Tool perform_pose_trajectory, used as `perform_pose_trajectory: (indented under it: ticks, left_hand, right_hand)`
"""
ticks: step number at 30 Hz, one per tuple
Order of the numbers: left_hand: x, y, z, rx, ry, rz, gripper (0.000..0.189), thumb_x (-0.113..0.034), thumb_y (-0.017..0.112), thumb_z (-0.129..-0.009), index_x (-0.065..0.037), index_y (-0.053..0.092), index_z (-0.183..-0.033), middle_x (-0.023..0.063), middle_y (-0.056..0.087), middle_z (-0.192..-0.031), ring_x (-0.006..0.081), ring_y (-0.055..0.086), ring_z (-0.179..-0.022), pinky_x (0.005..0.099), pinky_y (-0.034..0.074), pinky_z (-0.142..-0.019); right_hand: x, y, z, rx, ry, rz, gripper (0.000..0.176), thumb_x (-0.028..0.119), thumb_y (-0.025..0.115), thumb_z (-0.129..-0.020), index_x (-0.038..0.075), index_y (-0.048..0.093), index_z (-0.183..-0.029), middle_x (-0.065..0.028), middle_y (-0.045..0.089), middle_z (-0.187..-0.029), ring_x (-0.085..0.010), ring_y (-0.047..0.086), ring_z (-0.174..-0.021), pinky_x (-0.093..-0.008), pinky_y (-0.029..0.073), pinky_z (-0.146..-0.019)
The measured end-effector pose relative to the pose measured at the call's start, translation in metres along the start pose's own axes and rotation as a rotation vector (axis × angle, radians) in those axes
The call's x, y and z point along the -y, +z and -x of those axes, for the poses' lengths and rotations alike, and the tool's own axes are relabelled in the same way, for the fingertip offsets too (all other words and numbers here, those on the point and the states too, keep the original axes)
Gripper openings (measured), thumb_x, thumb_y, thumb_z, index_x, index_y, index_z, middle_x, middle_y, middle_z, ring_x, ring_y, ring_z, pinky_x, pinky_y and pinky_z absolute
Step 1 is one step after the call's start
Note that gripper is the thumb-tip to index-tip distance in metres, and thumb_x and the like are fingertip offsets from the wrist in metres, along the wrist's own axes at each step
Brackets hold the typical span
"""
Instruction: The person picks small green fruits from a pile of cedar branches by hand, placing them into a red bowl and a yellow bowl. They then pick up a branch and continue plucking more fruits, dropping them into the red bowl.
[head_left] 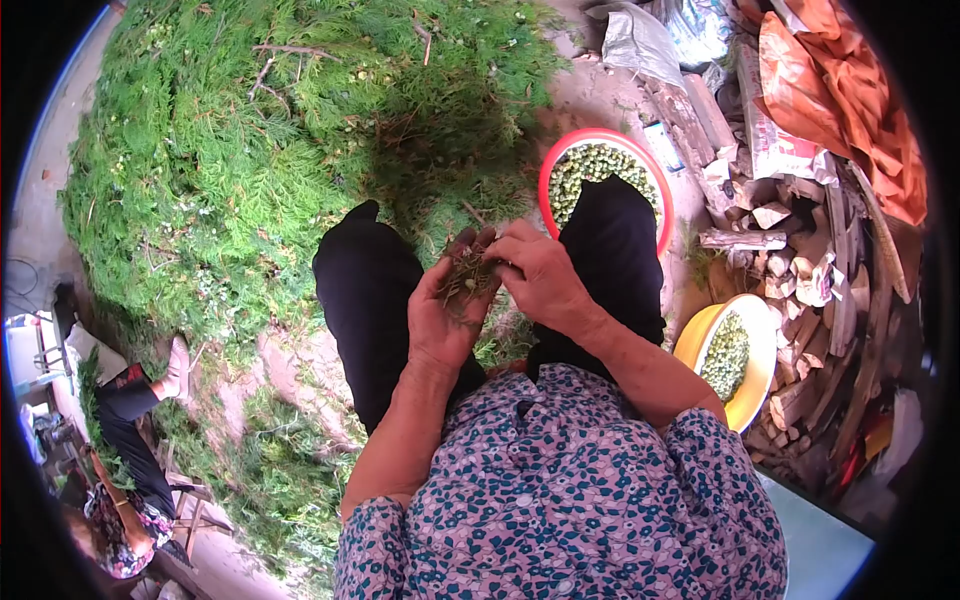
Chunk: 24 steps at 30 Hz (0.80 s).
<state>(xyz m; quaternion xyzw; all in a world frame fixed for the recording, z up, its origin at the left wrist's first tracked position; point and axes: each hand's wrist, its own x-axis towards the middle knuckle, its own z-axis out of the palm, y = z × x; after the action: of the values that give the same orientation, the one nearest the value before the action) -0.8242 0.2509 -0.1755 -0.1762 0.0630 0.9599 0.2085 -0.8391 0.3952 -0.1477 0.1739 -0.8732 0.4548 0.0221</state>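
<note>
Between my knees, my left hand (450,305) is palm up, its fingers cupped around a small heap of bits of green sprig and debris (468,278). My right hand (540,272) touches the heap from the right, its thumb and fingers pinched together at my left fingertips. What the pinch holds is too small to make out. Beyond my right knee is a red-rimmed basin (548,190) full of small green berries. A yellow basin (760,345) with more pale green berries sits to the right of my right leg.
A large pile of green conifer branches (220,180) covers the ground ahead and left. Firewood (800,270), sacks (640,40) and an orange cloth (840,100) lie at the right. Another person (125,500) sits at the lower left.
</note>
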Motion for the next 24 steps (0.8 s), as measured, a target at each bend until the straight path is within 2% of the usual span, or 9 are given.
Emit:
perform_pose_trajectory:
  ticks: [3,7,9,13,15,16,17,19,24]
  left_hand:
    - [0.001,-0.001,0.0,-0.039,-0.012,0.005,0.037,-0.017,0.038,-0.088,0.004,0.045,-0.118,0.0184,0.052,-0.116,0.0292,0.05,-0.108,0.0426,0.04,-0.094]
    - [-0.002,-0.016,-0.002,-0.005,-0.064,0.093,0.032,-0.017,0.039,-0.088,0.003,0.049,-0.11,0.0173,0.056,-0.109,0.0288,0.054,-0.103,0.0424,0.043,-0.092]
    - [-0.002,-0.017,-0.001,-0.082,-0.067,0.077,0.028,-0.018,0.039,-0.089,0.003,0.052,-0.104,0.0162,0.058,-0.103,0.0284,0.056,-0.098,0.0423,0.045,-0.089]
    - [-0.002,-0.009,0.001,-0.072,-0.047,0.095,0.03,-0.017,0.039,-0.089,0.003,0.051,-0.106,0.017,0.058,-0.105,0.0292,0.056,-0.099,0.042,0.045,-0.089]
    - [-0.001,0.001,0.001,-0.093,0.022,0.064,0.033,-0.017,0.037,-0.089,0.002,0.047,-0.114,0.0173,0.052,-0.114,0.0275,0.052,-0.105,0.0402,0.044,-0.091]
    - [-0.002,0.001,0.001,-0.094,0.024,0.065,0.033,-0.017,0.037,-0.089,0.002,0.047,-0.114,0.0173,0.052,-0.114,0.0275,0.052,-0.105,0.0402,0.044,-0.091]
    - [-0.003,0.001,0.0,-0.062,0.029,0.058,0.034,-0.017,0.036,-0.09,0.002,0.046,-0.117,0.0177,0.05,-0.118,0.0275,0.051,-0.107,0.0397,0.043,-0.091]
    - [-0.003,0.001,-0.002,-0.03,0.033,0.052,0.036,-0.017,0.035,-0.09,0.001,0.044,-0.119,0.0182,0.048,-0.121,0.0275,0.05,-0.109,0.0393,0.042,-0.092]
    - [-0.003,-0.002,-0.004,-0.019,0.068,-0.008,0.038,-0.018,0.033,-0.09,0.001,0.041,-0.122,0.018,0.046,-0.125,0.0267,0.048,-0.11,0.0348,0.043,-0.091]
  right_hand:
    - [0.004,-0.002,-0.007,-0.118,0.04,-0.035,0.013,0.003,0.059,-0.072,0.005,0.06,-0.085,-0.0107,0.051,-0.082,-0.0283,0.055,-0.077,-0.0351,0.045,-0.064]
    - [0.01,0.003,-0.015,-0.047,-0.045,-0.046,0.017,0.0,0.062,-0.07,0.002,0.061,-0.086,-0.0092,0.054,-0.08,-0.0244,0.055,-0.079,-0.0318,0.045,-0.067]
    - [0.011,0.006,-0.016,0.011,-0.024,0.021,0.015,0.0,0.062,-0.071,0.001,0.061,-0.085,-0.0089,0.054,-0.076,-0.0237,0.055,-0.079,-0.0313,0.045,-0.067]
    - [0.009,0.006,-0.02,-0.049,-0.092,-0.007,0.012,0.001,0.061,-0.073,0.001,0.059,-0.085,-0.0078,0.053,-0.073,-0.0217,0.055,-0.078,-0.0301,0.045,-0.066]
    - [0.018,-0.003,-0.018,-0.006,0.421,-0.462,0.01,0.002,0.061,-0.074,0.001,0.059,-0.084,-0.007,0.052,-0.072,-0.0205,0.055,-0.076,-0.0297,0.044,-0.065]
    - [0.013,-0.004,-0.015,0.04,0.421,-0.53,0.018,0.006,0.063,-0.072,0.001,0.057,-0.088,-0.0117,0.053,-0.078,-0.0241,0.055,-0.076,-0.0318,0.045,-0.067]
    - [0.014,-0.003,-0.014,0.041,0.421,-0.531,0.018,0.006,0.063,-0.072,0.001,0.057,-0.088,-0.0117,0.053,-0.078,-0.0241,0.055,-0.076,-0.0318,0.045,-0.067]
    - [0.018,-0.002,-0.009,0.047,0.028,-0.18,0.019,0.006,0.063,-0.071,0.0,0.056,-0.089,-0.0131,0.052,-0.082,-0.0272,0.055,-0.078,-0.0332,0.046,-0.068]
    - [0.015,0.018,0.0,0.069,-0.013,-0.035,0.016,0.005,0.061,-0.07,0.0,0.055,-0.084,-0.0141,0.051,-0.088,-0.0318,0.054,-0.08,-0.0369,0.046,-0.067]
